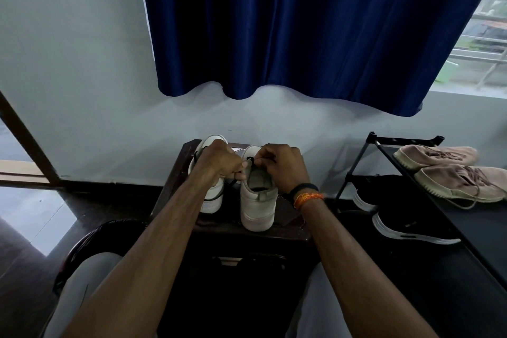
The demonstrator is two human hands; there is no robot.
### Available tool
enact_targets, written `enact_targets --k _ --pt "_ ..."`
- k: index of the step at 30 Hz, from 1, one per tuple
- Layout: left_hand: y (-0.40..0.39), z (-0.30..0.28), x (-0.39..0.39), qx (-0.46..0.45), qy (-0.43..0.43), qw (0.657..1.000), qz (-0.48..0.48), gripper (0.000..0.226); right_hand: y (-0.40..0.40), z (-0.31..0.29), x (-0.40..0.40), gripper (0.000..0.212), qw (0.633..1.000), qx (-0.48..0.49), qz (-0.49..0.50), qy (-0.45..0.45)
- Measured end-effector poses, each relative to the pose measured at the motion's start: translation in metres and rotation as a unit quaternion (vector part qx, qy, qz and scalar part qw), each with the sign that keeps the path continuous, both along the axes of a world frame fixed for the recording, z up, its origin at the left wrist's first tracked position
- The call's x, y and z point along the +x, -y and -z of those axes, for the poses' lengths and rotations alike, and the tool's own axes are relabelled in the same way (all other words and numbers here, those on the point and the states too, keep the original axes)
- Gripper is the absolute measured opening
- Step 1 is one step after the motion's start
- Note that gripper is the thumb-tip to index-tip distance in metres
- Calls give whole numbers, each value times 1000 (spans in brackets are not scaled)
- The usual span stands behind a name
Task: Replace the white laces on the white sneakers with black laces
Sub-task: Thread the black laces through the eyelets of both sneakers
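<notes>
Shoe rack (389,162) crowds the right; left floor (41,217) lies open.

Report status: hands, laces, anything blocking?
Left hand and right hand pinching black lace over right white sneaker. Left sneaker beside, black-laced. Nothing blocking.

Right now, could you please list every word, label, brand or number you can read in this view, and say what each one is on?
None can be read.
White sneakers: no legible brand or label.
Black shoes on the rack: a small mark on the side, too blurred to read.
Tan shoes: no visible text.
Wristbands: no lettering shows.
</notes>
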State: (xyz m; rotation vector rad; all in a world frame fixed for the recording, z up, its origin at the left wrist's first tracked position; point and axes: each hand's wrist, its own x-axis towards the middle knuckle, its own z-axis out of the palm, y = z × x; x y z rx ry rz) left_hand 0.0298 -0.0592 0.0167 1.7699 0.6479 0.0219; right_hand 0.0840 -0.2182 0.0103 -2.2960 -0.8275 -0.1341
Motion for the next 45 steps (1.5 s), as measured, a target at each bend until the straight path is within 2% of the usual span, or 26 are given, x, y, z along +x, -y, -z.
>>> enact_targets --k 4,8,12,21,27,33,38,45 --pt "-1 2 0 -6 7 1000 -7 4 4 6 -4 10 999 50 -5 -12" --pt "-2 2 0 -1 16 1000 2 11 3 13 -7 14 991 120 2 -63" --pt "-2 2 -1 -3 20 1000 4 10 2 12 -11 17 986 148 2 -72" --pt "-7 4 -2 -30 28 999 19 9 -3 12 -13 24 990 132 43 -23" --pt "-10 9 1 -33 32 999 15 12 -3 16 -15 27 982 178 29 -58" --pt "-14 10 -1 -46 40 998 31 16 -8 15 -18 22 984 169 43 -25" --pt "-12 7 -4 -57 49 997 32 12 -2 14 -15 22 987 150 10 -48" --pt "-14 11 -5 -47 52 997 43 13 -4 11 -7 22 990 126 22 -52"
